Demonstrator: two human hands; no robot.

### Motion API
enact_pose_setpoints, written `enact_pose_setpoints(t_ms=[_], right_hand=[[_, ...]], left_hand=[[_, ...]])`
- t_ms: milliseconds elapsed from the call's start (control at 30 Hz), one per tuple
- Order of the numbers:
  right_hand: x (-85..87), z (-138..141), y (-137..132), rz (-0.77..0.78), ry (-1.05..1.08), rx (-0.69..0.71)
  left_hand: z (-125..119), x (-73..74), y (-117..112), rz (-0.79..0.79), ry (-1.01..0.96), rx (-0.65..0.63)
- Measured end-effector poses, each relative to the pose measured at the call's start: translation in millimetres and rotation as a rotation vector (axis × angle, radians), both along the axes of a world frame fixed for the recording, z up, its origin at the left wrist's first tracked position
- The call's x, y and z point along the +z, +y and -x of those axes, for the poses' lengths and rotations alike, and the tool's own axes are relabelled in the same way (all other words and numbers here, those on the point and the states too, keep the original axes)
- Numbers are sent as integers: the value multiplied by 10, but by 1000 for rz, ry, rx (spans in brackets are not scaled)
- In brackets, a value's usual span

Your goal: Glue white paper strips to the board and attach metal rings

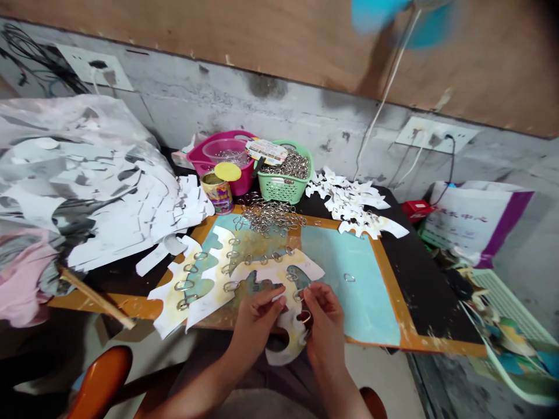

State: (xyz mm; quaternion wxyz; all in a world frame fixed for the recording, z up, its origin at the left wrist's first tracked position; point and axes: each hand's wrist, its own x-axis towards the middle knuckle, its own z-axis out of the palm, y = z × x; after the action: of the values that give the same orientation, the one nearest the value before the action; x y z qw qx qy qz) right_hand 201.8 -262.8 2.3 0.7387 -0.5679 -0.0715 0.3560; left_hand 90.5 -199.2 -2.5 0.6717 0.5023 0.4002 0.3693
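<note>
My left hand (257,320) pinches the upper edge of a white cut-out piece (285,344) with scalloped edges and yellowish stains, held over the table's front edge. My right hand (324,317) is closed at the piece's other side, its fingertips on a small metal ring (299,295). Another ring (304,316) sits just below those fingers. Beyond my hands lies a similar white piece (301,263) with several rings along its edge. To the left, two more white pieces (163,294) (213,291) carry rings too. A lone ring (349,278) rests on the blue sheet.
Loose rings are heaped (273,216) before a green basket (286,189) full of rings. Beside it stand a pink basket (242,183) and an open can (217,195). White cut-outs pile up at left (126,203) and back right (349,195). A wooden stick (98,299) juts at left.
</note>
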Motion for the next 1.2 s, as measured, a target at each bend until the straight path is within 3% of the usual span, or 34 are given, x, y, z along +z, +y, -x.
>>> enact_pose_setpoints(t_ms=[200, 433, 533, 767, 1033, 1200], right_hand=[[-24, -68, -94, 12, -128, 139], [-46, -139, -152, -110, 77, -63], [-22, -232, -151, -144, 21, -109], [1, -106, -101, 2, -221, 208], [15, -149, -43, 72, -323, 335], [91, -137, -89, 91, -560, 342]], left_hand=[[-13, -18, -32, 171, -14, 25], [-27, -67, -38, 248, -63, 108], [4, -45, -13, 290, -32, 146], [4, 62, 12, 237, -34, 96], [10, 22, 7, 290, -81, 84], [16, 12, -26, 278, -91, 39]])
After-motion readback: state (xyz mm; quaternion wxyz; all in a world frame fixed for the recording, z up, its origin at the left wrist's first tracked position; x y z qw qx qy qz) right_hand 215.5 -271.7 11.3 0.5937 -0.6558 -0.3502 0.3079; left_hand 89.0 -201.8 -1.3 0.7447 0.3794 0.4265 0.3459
